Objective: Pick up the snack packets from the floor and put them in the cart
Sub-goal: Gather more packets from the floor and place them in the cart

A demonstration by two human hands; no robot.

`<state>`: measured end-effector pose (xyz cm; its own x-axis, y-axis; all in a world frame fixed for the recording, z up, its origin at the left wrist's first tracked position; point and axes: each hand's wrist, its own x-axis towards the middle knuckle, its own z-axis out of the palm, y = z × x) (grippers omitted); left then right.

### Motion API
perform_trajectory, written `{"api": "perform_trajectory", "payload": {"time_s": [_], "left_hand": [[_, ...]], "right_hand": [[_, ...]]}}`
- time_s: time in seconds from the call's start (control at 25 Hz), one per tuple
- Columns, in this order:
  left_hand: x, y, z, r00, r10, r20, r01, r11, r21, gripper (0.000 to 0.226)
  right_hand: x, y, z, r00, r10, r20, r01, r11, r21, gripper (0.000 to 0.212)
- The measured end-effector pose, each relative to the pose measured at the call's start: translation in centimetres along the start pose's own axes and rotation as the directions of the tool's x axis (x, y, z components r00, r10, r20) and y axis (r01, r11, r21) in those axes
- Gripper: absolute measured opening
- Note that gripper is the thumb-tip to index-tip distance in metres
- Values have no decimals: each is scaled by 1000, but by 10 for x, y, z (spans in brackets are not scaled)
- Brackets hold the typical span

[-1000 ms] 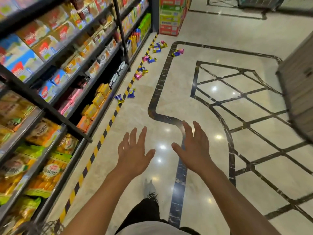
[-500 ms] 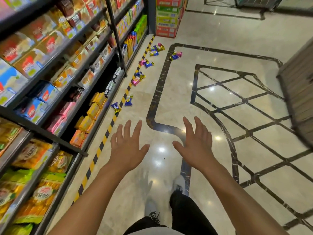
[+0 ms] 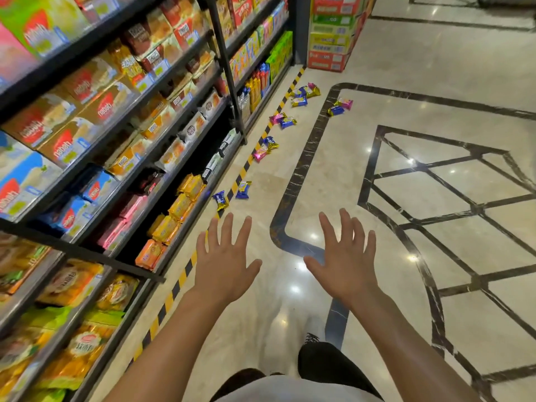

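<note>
While the marble floor (image 3: pixel 362 175) with its dark inlaid lines took up most of the aisle, the tall shelving unit (image 3: pixel 121 140) ran down the left side, packed with wafer boxes, biscuit packs and bagged snacks, and a stack of red and green cartons (image 3: pixel 333 33) stood at its far end. Along the shelf's foot lay a yellow-and-black hazard strip (image 3: pixel 179 281), and the snack packets were strewn on and beside it, trailing away up the aisle. The two nearest, a blue-and-gold packet (image 3: pixel 220 199) and a blue packet (image 3: pixel 243 190), lay just ahead of the person's reach; further on were a pink and blue pair (image 3: pixel 266 147), another pair (image 3: pixel 282 120), a cluster near the cartons (image 3: pixel 305 94) and two more on the dark border line (image 3: pixel 340 107). No cart showed anywhere in view, so where it stood could not be told. The person's left hand (image 3: pixel 224 268) and right hand (image 3: pixel 346 265) were both stretched forward, palms down, fingers spread and straight, holding nothing and well above the floor. It looked like the approach stage, with no packet yet collected. The next move, by my reckoning, called for stepping closer and stooping so that the left hand could come down on the nearest blue-and-gold packet, fingers closing round its crinkled wrapper.
</note>
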<state>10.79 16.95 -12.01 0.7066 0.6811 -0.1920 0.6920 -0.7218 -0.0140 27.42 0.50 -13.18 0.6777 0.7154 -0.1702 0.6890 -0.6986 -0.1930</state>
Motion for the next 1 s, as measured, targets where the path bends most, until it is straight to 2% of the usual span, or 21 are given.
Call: {"api": "perform_trajectory", "payload": {"time_s": [0.2, 0.36, 0.6, 0.76, 1.0], "left_hand": [[45, 24, -8, 995, -90, 34, 91, 995, -32, 86], [72, 17, -8, 987, -157, 21, 158, 987, -36, 86], [134, -20, -3, 971, -228, 73, 234, 968, -90, 86], [195, -55, -10, 972, -226, 63, 233, 961, -147, 87], [270, -120, -27, 971, -237, 42, 241, 956, -166, 87]], "right_hand": [[70, 19, -19, 994, -108, 18, 108, 994, -25, 87], [116, 11, -28, 985, -175, -8, 175, 984, -15, 86], [198, -20, -28, 977, -211, -25, 211, 977, -17, 84], [255, -65, -28, 976, -213, 36, 215, 975, -60, 86], [322, -129, -37, 985, -157, 71, 157, 988, 1, 83]]}}
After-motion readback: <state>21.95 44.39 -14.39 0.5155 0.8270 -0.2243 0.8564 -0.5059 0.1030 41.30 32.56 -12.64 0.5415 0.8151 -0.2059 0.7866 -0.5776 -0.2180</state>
